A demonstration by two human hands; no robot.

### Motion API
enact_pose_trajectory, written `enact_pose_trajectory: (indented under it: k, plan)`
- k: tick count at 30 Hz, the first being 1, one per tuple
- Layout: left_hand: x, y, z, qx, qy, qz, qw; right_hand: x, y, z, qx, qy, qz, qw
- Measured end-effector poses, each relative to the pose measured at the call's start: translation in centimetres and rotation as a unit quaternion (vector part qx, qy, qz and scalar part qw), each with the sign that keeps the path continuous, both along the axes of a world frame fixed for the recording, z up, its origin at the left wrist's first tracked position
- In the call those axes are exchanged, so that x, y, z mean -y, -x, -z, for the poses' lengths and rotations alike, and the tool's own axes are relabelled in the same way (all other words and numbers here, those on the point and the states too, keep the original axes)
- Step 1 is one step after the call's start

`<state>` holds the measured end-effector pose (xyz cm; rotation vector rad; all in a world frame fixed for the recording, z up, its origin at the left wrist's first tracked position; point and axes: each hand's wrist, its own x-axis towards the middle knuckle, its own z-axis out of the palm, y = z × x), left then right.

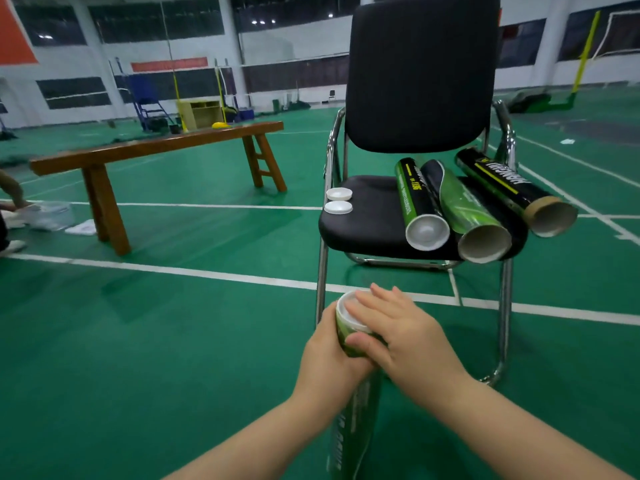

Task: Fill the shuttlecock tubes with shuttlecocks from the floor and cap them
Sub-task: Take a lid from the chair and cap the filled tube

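Observation:
I hold a green shuttlecock tube point(353, 420) upright in front of me. My left hand point(329, 355) grips it just below the top. My right hand point(398, 334) lies flat with straight fingers on the white cap point(348, 311) at the tube's mouth. On the black chair seat point(367, 220) lie three more tubes: one capped green-black tube point(415, 206), one open green tube point(467, 216) and one open black tube point(512, 192). Two loose white caps point(338, 200) sit at the seat's left edge. No shuttlecocks show on the floor.
The chair's chrome legs point(322, 271) stand right behind my hands. A wooden bench point(156, 150) is on the green court floor to the left. Another person's arm and a plastic bag point(48, 216) are at the far left edge.

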<state>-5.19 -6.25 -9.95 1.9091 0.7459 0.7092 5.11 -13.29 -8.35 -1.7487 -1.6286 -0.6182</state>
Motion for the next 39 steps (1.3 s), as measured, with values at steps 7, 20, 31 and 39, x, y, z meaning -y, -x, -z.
enact_pose_trajectory:
  k: [7, 20, 31, 39]
  plan:
    - [-0.6, -1.4, 3.2, 0.01, 0.013, -0.018, 1.0, -1.0, -0.8, 2.2, 0.059, 0.054, 0.032, 0.996]
    - [-1.6, -0.4, 3.1, -0.05, 0.004, 0.001, 0.999, -1.3, 1.2, 2.1, -0.014, 0.188, 0.068, 0.98]
    - [2.8, 3.1, -0.6, -0.067, -0.02, 0.017, 0.997, 3.6, 5.2, -2.6, -0.157, 0.281, 0.077, 0.944]
    - [5.0, 5.3, -7.5, -0.021, -0.119, 0.052, 0.991, 6.2, 6.5, -11.3, -0.191, 0.267, 0.099, 0.939]
